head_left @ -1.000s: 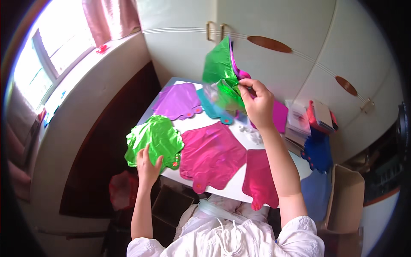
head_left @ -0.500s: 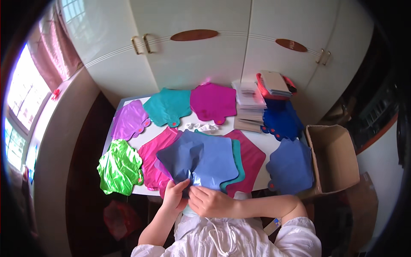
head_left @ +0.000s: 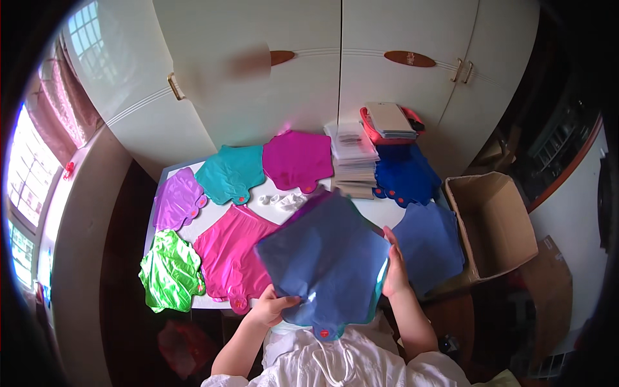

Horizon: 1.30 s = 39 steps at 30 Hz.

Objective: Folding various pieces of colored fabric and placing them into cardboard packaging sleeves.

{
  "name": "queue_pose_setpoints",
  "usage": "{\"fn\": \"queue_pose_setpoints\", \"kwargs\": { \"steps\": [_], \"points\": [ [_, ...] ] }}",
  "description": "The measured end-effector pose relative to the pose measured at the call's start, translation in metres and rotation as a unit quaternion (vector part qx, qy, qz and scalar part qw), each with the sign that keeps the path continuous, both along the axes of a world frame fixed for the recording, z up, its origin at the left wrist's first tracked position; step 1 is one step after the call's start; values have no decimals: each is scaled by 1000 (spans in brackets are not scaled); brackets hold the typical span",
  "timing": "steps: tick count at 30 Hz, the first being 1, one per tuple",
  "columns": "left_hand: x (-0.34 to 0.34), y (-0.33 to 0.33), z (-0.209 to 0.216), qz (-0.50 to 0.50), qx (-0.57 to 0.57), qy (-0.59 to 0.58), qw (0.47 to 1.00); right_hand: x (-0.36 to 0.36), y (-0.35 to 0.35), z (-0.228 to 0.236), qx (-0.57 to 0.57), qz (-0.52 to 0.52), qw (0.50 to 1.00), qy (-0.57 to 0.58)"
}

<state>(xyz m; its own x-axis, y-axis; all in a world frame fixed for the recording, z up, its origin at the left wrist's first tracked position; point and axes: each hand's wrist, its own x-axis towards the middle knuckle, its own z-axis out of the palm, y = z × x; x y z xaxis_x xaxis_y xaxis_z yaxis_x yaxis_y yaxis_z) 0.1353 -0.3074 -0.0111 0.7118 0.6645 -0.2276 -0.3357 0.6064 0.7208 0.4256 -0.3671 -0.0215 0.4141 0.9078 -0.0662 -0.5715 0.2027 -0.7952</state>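
Between my two hands I hold up a stack of flat, uninflated foil balloons (head_left: 329,261), slate blue on top. Teal and purple edges peek out from under the top one. Its tab with a red dot points toward me at the bottom. My left hand (head_left: 269,309) is closed on the lower left edge, thumb on top. At the right edge my right hand (head_left: 396,267) holds the stack, its fingers long against the side and partly hidden. A pink foil balloon (head_left: 235,248) lies on the white table just left of the stack.
Around the table lie lilac (head_left: 177,198), teal (head_left: 232,171), magenta (head_left: 298,158), green (head_left: 171,267), dark blue (head_left: 409,171) and slate blue (head_left: 432,242) balloons. White pieces (head_left: 284,201), a card pile (head_left: 354,161) and a red basket (head_left: 419,119) stand behind; a cardboard box (head_left: 461,219) is at right.
My right hand has moved from the stack's near edge to its right edge. The stack now stands more upright, tab showing. The pink balloon is more exposed, and the view has shifted.
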Motion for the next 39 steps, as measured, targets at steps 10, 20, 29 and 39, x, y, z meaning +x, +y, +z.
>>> {"fn": "queue_pose_setpoints", "kwargs": {
  "steps": [10, 20, 29, 39],
  "points": [
    [47, 26, 8, 49, 18, 233, 971, 16, 33, 13, -116, 11, 981, -153],
    [55, 67, 1, 30, 72, 274, 958, 55, 47, -13, -131, -3, 801, -585],
    [31, 76, -31, 193, 317, 246, 895, 51, 49, -12, -111, -67, 744, -655],
    [-14, -42, -14, -151, 163, 288, 931, 65, 53, -4, -58, 50, 731, -678]
  ]
}}
